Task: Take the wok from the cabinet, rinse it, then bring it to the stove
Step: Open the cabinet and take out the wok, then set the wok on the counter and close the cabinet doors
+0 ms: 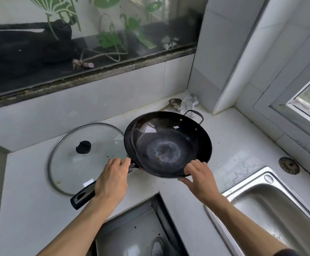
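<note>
we find the wok [167,145] held over the counter [233,145], its long handle [84,195] running back and left toward us, the sink [272,206] lying to its right. our left hand [111,179] is wrapped round the handle near the bowl. our right hand [200,175] pinches the near rim, fingers over, thumb under. the right hand is nearer the sink.

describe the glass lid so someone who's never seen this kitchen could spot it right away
On the white counter below the long window, left of the black wok, a round glass lid lies flat. It alone is see-through, with a metal rim and a black knob.
</note>
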Motion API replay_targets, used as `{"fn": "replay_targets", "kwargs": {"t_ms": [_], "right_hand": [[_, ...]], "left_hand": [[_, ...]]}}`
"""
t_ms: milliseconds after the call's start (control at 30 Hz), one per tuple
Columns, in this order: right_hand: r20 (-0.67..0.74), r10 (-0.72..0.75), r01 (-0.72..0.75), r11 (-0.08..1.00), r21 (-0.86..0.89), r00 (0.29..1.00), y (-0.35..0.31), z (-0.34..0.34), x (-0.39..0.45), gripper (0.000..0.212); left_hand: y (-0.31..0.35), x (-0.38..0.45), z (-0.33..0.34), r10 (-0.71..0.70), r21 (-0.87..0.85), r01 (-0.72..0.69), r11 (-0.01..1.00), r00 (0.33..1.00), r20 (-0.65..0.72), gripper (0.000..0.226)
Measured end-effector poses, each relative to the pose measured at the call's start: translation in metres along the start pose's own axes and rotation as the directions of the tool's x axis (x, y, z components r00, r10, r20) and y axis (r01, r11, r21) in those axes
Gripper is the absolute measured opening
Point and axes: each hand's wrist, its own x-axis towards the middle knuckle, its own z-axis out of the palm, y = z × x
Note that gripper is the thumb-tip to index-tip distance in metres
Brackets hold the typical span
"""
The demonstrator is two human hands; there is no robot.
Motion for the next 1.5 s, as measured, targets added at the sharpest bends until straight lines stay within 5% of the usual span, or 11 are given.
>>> {"fn": "replay_targets", "kwargs": {"t_ms": [567, 867, 1000, 1100, 1267, 1500], "right_hand": [[-0.006, 0.136, -0.136, 0.990, -0.038, 0.991, -0.020, 0.026, -0.020, 0.044], [0.020, 0.351, -0.347, 0.932, -0.102, 0.936, -0.070, 0.016, -0.054, 0.063], [0.051, 0.375, -0.369, 0.924, -0.098, 0.926, -0.110, 0.027, -0.090, 0.051], [0.205, 0.428, -0.412, 0.904, -0.116, 0.880, -0.142, 0.040, -0.125, 0.045], [0.403, 0.495, -0.471, 0.867, -0.163, 0.770, -0.175, 0.062, -0.180, 0.057], [0.455, 0.522, -0.449, 0.853, -0.265, 0.722, -0.172, 0.081, -0.216, 0.073]], "left_hand": [[-0.013, -0.022, 0.054, -0.056, -0.109, 0.066, 0.992, 0.994, 0.096, 0.036], [-0.033, -0.048, 0.048, 0.089, -0.038, -0.088, 0.995, 0.995, 0.037, 0.048], [-0.040, -0.077, 0.044, 0.196, -0.086, -0.203, 0.975, 0.977, -0.083, 0.041], [-0.041, -0.104, 0.047, 0.319, -0.162, -0.339, 0.927, 0.938, -0.136, 0.032], [-0.038, -0.142, 0.068, 0.415, -0.219, -0.401, 0.889, 0.910, 0.020, 0.030], [-0.022, -0.167, 0.120, 0.393, -0.432, -0.273, 0.860, 0.893, 0.217, 0.036]]}}
